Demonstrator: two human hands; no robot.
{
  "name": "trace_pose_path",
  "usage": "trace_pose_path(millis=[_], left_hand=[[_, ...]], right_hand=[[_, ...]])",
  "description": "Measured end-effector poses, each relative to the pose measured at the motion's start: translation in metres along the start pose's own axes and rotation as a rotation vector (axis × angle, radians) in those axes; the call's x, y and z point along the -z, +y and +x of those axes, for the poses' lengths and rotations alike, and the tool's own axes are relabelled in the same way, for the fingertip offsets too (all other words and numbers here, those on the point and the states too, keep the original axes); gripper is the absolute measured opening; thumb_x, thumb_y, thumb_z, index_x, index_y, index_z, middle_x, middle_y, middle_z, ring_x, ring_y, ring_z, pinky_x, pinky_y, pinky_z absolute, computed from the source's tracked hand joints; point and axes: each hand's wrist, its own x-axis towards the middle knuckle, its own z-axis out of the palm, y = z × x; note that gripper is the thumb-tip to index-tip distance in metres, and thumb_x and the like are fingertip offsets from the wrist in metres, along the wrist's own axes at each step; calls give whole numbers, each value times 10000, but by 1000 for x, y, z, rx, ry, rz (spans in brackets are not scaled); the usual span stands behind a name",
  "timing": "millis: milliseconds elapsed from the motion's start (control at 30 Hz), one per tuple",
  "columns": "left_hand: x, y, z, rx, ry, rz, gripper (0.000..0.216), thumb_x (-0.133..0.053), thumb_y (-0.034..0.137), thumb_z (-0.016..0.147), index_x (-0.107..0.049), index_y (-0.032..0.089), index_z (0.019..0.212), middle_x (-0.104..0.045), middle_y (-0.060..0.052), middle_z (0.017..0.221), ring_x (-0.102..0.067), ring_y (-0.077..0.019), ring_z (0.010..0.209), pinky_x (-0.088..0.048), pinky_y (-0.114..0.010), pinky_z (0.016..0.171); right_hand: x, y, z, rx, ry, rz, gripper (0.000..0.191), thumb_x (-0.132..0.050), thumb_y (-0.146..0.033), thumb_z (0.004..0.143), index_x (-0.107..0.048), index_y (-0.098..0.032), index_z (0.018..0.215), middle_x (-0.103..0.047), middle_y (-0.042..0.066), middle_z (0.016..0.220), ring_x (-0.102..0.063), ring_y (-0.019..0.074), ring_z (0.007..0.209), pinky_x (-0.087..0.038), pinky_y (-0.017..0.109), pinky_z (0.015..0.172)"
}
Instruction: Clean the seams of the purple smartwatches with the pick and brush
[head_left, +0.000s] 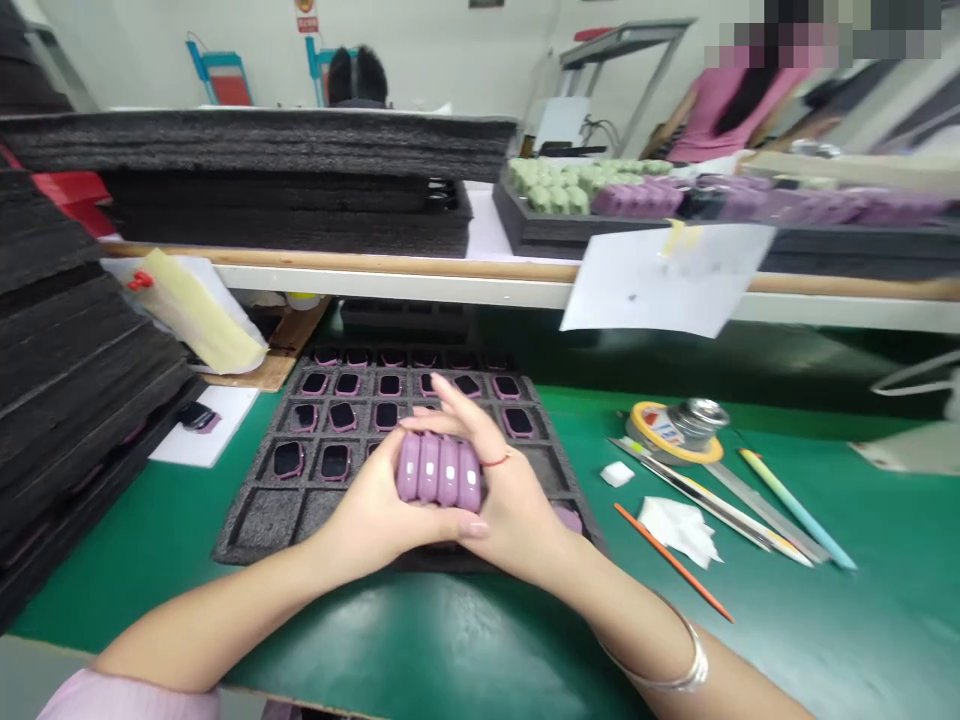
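Both my hands meet over a black foam tray [259, 520] on the green mat. Between them is a row of several purple watch cases [439, 470] stacked side by side. My left hand [379, 505] cups the row from below and the left, thumb under it. From the right, my right hand [502, 480] presses against the row, its fingers partly stretched toward the far side. The tray's pockets hold more purple cases with dark screens [346, 384]; the nearest left pockets are bare foam.
Stacks of black foam sheets [67, 340] stand at the left and on the shelf [300, 150]. Right of the tray lie a tape roll [660, 425], a metal tin, rulers, pencils [795, 505] and tissue. Trays of green and purple cases [637, 195] sit on the shelf. A person works far right.
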Motion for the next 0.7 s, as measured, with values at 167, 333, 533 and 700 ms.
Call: trace_pose_path(millis=[167, 333, 533, 700], left_hand=[[6, -13, -6, 183, -200, -172, 996, -945, 255, 610, -408, 241, 1447, -722, -108, 1117, -726, -320, 992, -561, -485, 932], [17, -28, -17, 327, -210, -259, 1048, -919, 234, 685, -277, 292, 1513, -738, -116, 1121, -734, -292, 1016, -547, -441, 969], [26, -43, -18, 413, -171, -398, 686, -892, 212, 724, -481, 217, 1274, -732, -124, 1174, -747, -254, 995, -569, -340, 957], [29, -48, -19, 391, -156, -394, 657, -885, 194, 727, -491, 222, 1253, -732, -116, 1180, -758, -238, 952, -581, -334, 946]], right_hand=[[40, -7, -34, -130, -119, -224, 960, -778, -532, 796, -278, -283, 1576, -500, 121, 1514, -504, 293, 1378, -442, 486, 1121], [102, 1, -88, -764, -165, -938, 326, -479, -429, 994, -739, -240, 1052, -781, 74, 983, -739, 285, 905, -563, 384, 738], [122, 30, -142, -980, -96, -1221, 129, -564, -192, 834, -641, -178, 731, -714, 134, 751, -679, 306, 608, -277, 290, 438], [124, 41, -149, -909, -78, -1127, 191, -539, -138, 795, -645, -176, 949, -695, 56, 703, -667, 236, 588, -419, 299, 517]])
